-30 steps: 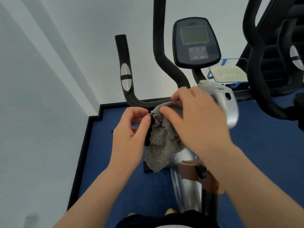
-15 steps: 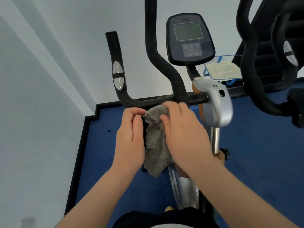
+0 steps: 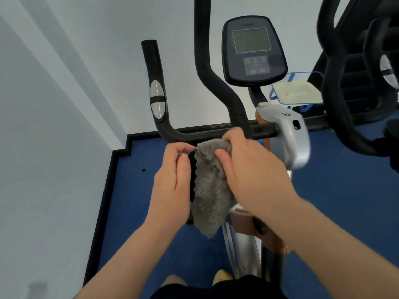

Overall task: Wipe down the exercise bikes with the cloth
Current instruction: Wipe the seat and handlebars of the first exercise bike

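Observation:
A fluffy grey cloth [image 3: 210, 190] hangs between my hands, just below the black handlebar [image 3: 216, 131] of the exercise bike. My right hand [image 3: 252, 169] grips the cloth's upper right part, thumb on its front. My left hand [image 3: 172, 182] pinches the cloth's upper left edge with curled fingers. The bike's console [image 3: 252, 50] with a grey screen stands above on the silver stem housing [image 3: 289, 139]. The left grip with a silver pulse sensor [image 3: 158, 99] rises at the left.
A second black machine [image 3: 356, 83] stands close on the right. A clear lidded container [image 3: 295, 91] sits behind the console. White walls close in at left and behind, with a black skirting [image 3: 108, 190] around the blue floor [image 3: 345, 201].
Both hands came down off the handlebar with the cloth and now hold it hanging between them. The view has tilted a little, so the bike sits lower in frame.

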`<state>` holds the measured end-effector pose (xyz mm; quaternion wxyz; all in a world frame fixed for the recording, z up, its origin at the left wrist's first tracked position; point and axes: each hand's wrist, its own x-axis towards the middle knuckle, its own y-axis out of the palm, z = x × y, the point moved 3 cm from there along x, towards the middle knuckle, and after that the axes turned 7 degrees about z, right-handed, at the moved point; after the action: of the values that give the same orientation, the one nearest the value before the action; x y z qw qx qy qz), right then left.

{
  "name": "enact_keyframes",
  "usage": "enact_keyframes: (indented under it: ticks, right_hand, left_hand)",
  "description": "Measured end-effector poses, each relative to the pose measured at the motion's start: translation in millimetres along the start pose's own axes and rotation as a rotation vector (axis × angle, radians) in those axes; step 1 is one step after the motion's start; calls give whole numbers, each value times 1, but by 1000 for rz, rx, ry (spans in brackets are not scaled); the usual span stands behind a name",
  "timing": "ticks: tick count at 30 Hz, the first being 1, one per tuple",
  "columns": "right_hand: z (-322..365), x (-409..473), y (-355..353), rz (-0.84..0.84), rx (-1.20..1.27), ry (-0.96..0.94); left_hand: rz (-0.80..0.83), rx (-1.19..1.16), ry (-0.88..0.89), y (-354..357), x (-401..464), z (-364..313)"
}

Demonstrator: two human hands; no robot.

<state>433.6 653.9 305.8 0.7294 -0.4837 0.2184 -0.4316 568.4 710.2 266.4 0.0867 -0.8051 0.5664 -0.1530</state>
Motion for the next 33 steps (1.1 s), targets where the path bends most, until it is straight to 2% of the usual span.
enact_keyframes:
  ticks: [4,8,10,13,15,18,20,21,24,29,33]
  right_hand:
    - [5,22,-20,3,-70,-156]
    - [-3,21,-45,207,110,-322]
    - [-9,20,-54,267,178,-292]
    - [-14,18,-58,331,239,-139]
    - [-10,16,-49,267,231,-27]
    - [8,10,-27,-95,-37,99]
    - [19,0,-16,-312,-73,149]
    - [21,-4,-11,-345,-31,181]
    - [21,-10,8,-240,23,240]
    - [15,-24,12,-154,101,219]
    - [18,14,9,-52,-175,208]
  left_hand:
    - [3,-26,-18,0,-2,-1]
    - [40,-26,-32,-3,-2,0]
    - [76,-5,-33,-6,-1,0]
    - [113,20,-34,-9,0,0]
    - [127,27,-37,-8,1,-1]
    - [147,17,-29,-8,3,1]
    - [162,21,-17,-8,4,2]
    - [168,27,-5,-8,4,1]
    - [168,21,21,-8,3,0]
    - [168,28,27,-7,5,3]
    - [131,4,20,-5,5,2]
